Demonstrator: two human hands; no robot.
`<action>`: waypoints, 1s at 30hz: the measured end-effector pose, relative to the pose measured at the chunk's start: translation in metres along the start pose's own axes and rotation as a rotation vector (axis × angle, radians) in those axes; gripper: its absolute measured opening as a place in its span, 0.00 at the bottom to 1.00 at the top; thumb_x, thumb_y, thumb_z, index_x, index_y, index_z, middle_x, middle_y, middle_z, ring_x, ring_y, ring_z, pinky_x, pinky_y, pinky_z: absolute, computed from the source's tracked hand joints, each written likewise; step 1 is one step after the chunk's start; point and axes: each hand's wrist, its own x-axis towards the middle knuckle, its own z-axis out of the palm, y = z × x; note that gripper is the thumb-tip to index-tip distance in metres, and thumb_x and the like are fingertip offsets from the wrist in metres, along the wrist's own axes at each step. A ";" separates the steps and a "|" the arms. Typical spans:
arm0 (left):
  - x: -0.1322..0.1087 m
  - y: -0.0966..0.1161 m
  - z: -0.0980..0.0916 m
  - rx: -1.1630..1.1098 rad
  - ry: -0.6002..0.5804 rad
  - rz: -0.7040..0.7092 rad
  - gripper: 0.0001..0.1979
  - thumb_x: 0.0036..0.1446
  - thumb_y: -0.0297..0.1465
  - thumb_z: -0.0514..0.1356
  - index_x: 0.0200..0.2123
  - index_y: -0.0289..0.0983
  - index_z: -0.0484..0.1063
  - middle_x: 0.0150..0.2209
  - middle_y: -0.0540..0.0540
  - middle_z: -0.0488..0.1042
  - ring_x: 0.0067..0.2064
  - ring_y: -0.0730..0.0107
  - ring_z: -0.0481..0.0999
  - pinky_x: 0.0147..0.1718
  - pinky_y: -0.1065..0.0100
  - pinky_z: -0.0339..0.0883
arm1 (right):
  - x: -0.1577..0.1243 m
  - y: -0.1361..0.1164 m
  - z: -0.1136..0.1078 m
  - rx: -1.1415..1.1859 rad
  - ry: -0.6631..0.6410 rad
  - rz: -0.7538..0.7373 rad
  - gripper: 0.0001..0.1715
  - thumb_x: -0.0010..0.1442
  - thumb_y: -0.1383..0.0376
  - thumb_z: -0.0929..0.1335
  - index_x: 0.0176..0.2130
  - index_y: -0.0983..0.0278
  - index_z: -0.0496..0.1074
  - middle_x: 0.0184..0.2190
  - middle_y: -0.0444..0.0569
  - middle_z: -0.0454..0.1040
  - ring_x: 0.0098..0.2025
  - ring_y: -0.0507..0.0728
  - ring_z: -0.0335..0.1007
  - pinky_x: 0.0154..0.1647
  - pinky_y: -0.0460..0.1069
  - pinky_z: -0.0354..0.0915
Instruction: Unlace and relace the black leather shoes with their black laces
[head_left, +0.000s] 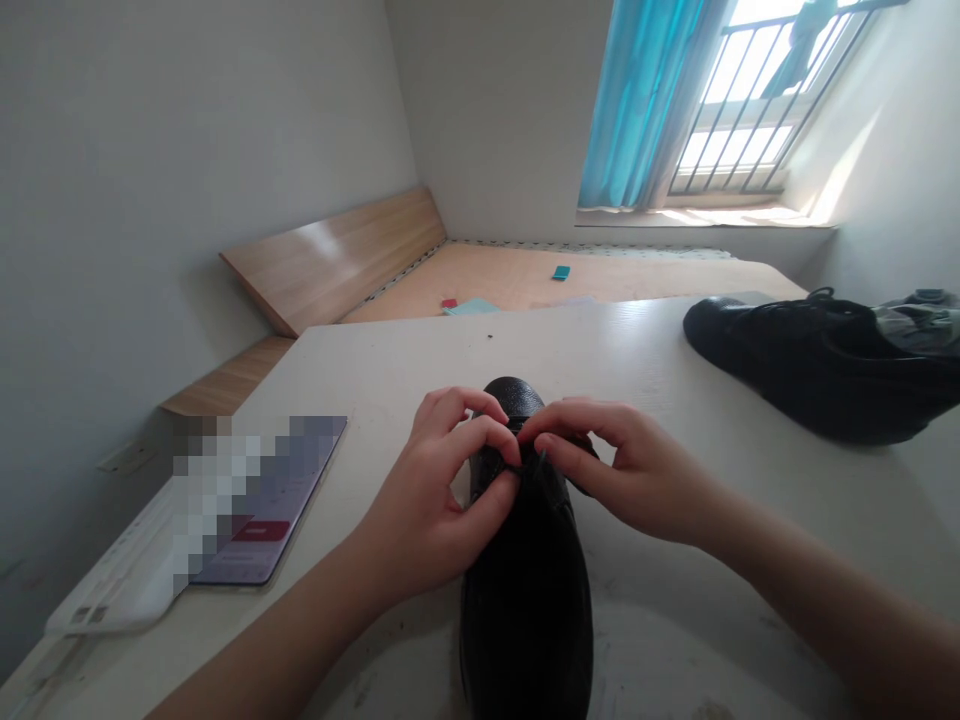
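A black leather shoe [525,590] lies on the white table [375,370], toe pointing away from me. My left hand [435,500] rests on the shoe's left side, thumb and fingers pinched on a thin black lace [525,463]. My right hand [622,470] comes in from the right, its fingertips pinched on the same lace over the shoe's front. The fingertips of both hands nearly meet above the laces. The hands hide most of the lacing.
A second black shoe [817,365] lies at the table's right edge. A tablet with a blurred screen [262,510] sits on a white keyboard-like object [120,590] at left. Beyond the table are a bare wooden bed frame [525,275], blue curtain [645,100] and barred window [765,90].
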 end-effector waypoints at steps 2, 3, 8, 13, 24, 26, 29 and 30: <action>0.000 0.000 0.001 -0.042 -0.001 -0.010 0.03 0.59 0.26 0.57 0.35 0.40 0.67 0.45 0.44 0.68 0.51 0.58 0.66 0.53 0.58 0.60 | -0.001 0.000 0.000 -0.069 0.033 -0.109 0.09 0.64 0.66 0.65 0.39 0.62 0.76 0.33 0.49 0.70 0.37 0.56 0.65 0.38 0.51 0.62; 0.000 0.000 0.002 -0.057 0.005 -0.008 0.04 0.61 0.26 0.56 0.36 0.40 0.66 0.45 0.44 0.68 0.51 0.59 0.66 0.52 0.58 0.60 | -0.002 0.000 0.000 -0.088 0.041 -0.159 0.09 0.62 0.68 0.65 0.39 0.62 0.75 0.35 0.49 0.69 0.39 0.56 0.65 0.40 0.52 0.62; -0.005 -0.002 0.010 -0.213 0.042 -0.042 0.04 0.66 0.26 0.51 0.39 0.42 0.62 0.43 0.47 0.68 0.47 0.65 0.67 0.49 0.63 0.62 | -0.005 -0.001 0.003 -0.057 -0.009 -0.247 0.10 0.58 0.73 0.67 0.40 0.63 0.71 0.44 0.51 0.65 0.49 0.58 0.60 0.51 0.53 0.61; -0.007 -0.004 0.016 -0.446 0.092 -0.142 0.06 0.69 0.34 0.50 0.38 0.42 0.62 0.40 0.49 0.69 0.45 0.67 0.69 0.45 0.66 0.64 | -0.005 -0.001 0.010 0.031 0.007 -0.186 0.04 0.61 0.68 0.68 0.36 0.61 0.67 0.43 0.49 0.66 0.49 0.57 0.60 0.50 0.52 0.61; 0.006 0.003 -0.020 -1.014 0.075 -0.297 0.37 0.58 0.64 0.35 0.15 0.40 0.53 0.15 0.50 0.54 0.25 0.65 0.68 0.38 0.58 0.71 | 0.000 0.002 0.010 0.415 0.094 0.014 0.14 0.65 0.61 0.65 0.28 0.62 0.70 0.36 0.48 0.67 0.41 0.56 0.64 0.45 0.52 0.60; 0.006 0.005 -0.026 -1.085 0.034 -0.322 0.38 0.57 0.65 0.32 0.15 0.39 0.52 0.14 0.52 0.49 0.19 0.70 0.62 0.32 0.60 0.71 | 0.001 0.003 0.007 0.547 0.120 0.052 0.14 0.65 0.60 0.65 0.28 0.61 0.69 0.34 0.47 0.67 0.41 0.56 0.63 0.45 0.52 0.60; 0.008 0.006 -0.030 -1.210 -0.022 -0.370 0.39 0.55 0.65 0.29 0.16 0.40 0.54 0.13 0.53 0.48 0.14 0.74 0.54 0.20 0.64 0.67 | 0.003 -0.001 -0.001 0.786 0.136 0.124 0.16 0.64 0.59 0.64 0.26 0.61 0.66 0.30 0.47 0.66 0.35 0.55 0.62 0.38 0.51 0.62; 0.009 0.006 -0.030 -1.265 -0.061 -0.382 0.39 0.53 0.66 0.29 0.17 0.40 0.55 0.13 0.53 0.48 0.13 0.74 0.53 0.16 0.66 0.64 | 0.004 -0.004 -0.005 0.852 0.135 0.136 0.17 0.64 0.59 0.64 0.25 0.61 0.65 0.28 0.46 0.64 0.31 0.54 0.60 0.34 0.51 0.61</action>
